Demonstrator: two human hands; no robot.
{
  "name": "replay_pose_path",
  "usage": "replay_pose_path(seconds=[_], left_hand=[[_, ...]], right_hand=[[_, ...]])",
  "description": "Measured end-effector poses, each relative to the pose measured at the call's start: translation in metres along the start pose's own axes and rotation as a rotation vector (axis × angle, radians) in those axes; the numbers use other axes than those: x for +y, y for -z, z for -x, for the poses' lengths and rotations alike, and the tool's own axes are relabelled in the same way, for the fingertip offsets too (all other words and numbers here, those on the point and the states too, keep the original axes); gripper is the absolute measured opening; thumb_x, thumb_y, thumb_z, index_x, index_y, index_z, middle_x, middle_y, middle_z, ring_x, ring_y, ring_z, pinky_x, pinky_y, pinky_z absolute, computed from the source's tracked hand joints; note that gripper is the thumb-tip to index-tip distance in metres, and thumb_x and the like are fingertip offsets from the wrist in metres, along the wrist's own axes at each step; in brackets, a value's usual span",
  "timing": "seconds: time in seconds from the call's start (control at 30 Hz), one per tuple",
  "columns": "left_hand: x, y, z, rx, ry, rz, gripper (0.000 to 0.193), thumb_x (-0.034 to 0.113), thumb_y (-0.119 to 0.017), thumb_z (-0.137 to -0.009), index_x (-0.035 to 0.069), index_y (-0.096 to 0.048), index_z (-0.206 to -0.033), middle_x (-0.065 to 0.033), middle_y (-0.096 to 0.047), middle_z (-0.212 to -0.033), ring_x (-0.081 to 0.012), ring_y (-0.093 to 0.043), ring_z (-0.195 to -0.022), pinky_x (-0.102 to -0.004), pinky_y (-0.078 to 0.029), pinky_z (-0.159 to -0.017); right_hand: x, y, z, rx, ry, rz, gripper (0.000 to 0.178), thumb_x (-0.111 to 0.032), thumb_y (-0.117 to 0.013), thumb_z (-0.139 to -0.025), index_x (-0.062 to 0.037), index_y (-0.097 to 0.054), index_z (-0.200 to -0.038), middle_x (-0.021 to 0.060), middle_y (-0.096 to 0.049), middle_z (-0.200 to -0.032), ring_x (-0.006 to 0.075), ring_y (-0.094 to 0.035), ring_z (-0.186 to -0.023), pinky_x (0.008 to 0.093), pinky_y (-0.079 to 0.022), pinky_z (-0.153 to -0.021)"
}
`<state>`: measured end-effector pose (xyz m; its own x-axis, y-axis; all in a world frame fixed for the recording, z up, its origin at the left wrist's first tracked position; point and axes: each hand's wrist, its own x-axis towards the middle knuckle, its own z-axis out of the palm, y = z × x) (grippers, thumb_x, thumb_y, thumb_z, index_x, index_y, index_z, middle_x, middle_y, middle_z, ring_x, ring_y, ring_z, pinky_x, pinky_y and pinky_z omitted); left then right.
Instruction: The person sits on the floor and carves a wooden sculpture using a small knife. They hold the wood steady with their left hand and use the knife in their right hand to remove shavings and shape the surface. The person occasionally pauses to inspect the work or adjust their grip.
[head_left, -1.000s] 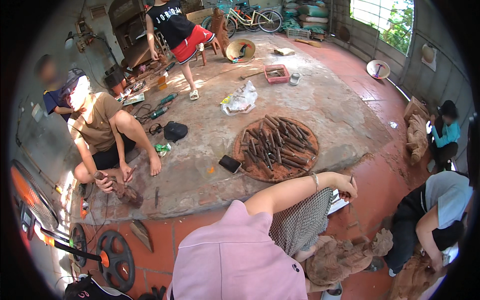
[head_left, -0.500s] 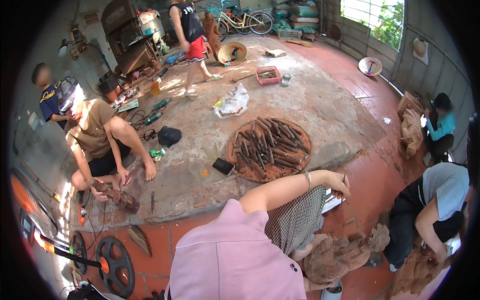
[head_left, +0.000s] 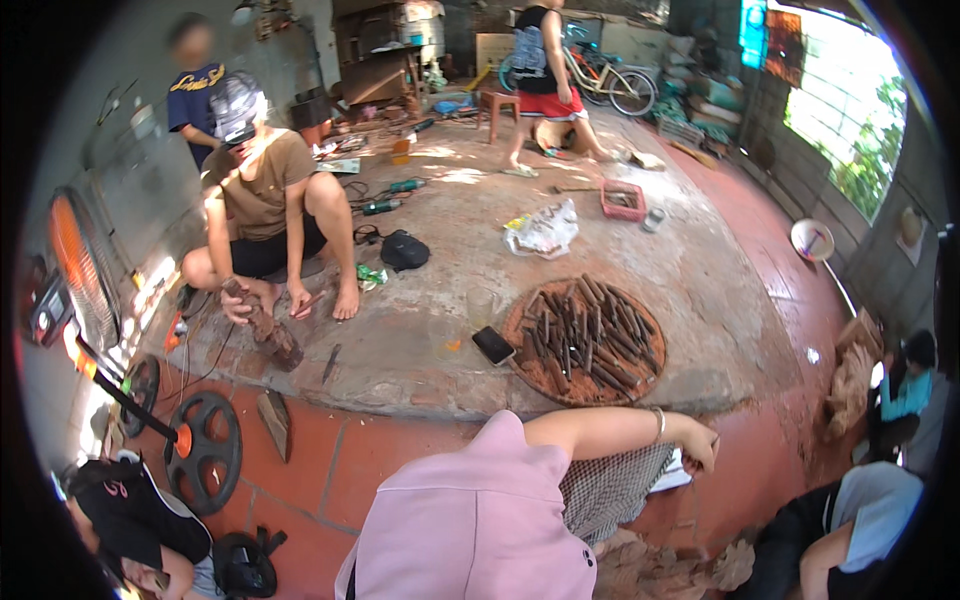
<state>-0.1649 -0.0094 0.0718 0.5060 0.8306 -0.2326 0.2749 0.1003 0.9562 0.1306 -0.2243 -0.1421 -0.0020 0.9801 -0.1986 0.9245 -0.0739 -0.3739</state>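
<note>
My left arm, in a pink top, reaches across the lower middle. My left hand [head_left: 702,446], with a bracelet at the wrist, hangs over my knee in checked cloth [head_left: 618,492]. Its fingers are curled closed, and what they hold, if anything, I cannot make out. Below the hand lies a brown carved wooden piece [head_left: 655,572], cut off by the lower edge. A white sheet [head_left: 676,474] shows beside my knee. Beyond my arm, a round woven tray [head_left: 590,402] holds several wood-handled carving tools [head_left: 590,335]. My right hand is not in view.
A black phone [head_left: 492,346] lies beside the tray on the raised concrete slab. At left, a seated person [head_left: 262,195] holds a wooden carving [head_left: 270,335]. A standing fan [head_left: 85,265] is at far left. Others work at right; one person [head_left: 547,75] walks at the back.
My view has turned, so the slab and tray sit farther right. The walking person has moved right, and a stool and a person at lower left have come into sight.
</note>
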Motion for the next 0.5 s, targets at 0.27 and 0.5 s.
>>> replay_pose_path(seconds=[0.27, 0.5], left_hand=[[0.004, -0.004, 0.014, 0.042, 0.038, -0.059, 0.024, 0.02, -0.065, -0.083, 0.003, -0.072, -0.068, -0.0053, -0.069, -0.063, -0.0105, -0.064, -0.054, -0.0253, -0.05, -0.051], [0.004, -0.009, 0.025, 0.022, -0.064, -0.123, 0.027, 0.028, -0.068, -0.084, 0.005, -0.074, -0.071, -0.0029, -0.068, -0.063, -0.0098, -0.062, -0.056, -0.0263, -0.05, -0.053]], right_hand=[[-0.016, 0.003, -0.001, -0.06, 0.031, 0.057, 0.043, -0.039, -0.056, -0.095, 0.0014, -0.072, -0.094, 0.026, -0.068, -0.093, 0.042, -0.066, -0.087, 0.05, -0.052, -0.075], [0.035, 0.006, 0.027, -0.092, -0.087, 0.063, 0.046, -0.041, -0.056, -0.095, 0.0013, -0.073, -0.091, 0.0269, -0.068, -0.093, 0.0435, -0.067, -0.087, 0.0512, -0.052, -0.075]])
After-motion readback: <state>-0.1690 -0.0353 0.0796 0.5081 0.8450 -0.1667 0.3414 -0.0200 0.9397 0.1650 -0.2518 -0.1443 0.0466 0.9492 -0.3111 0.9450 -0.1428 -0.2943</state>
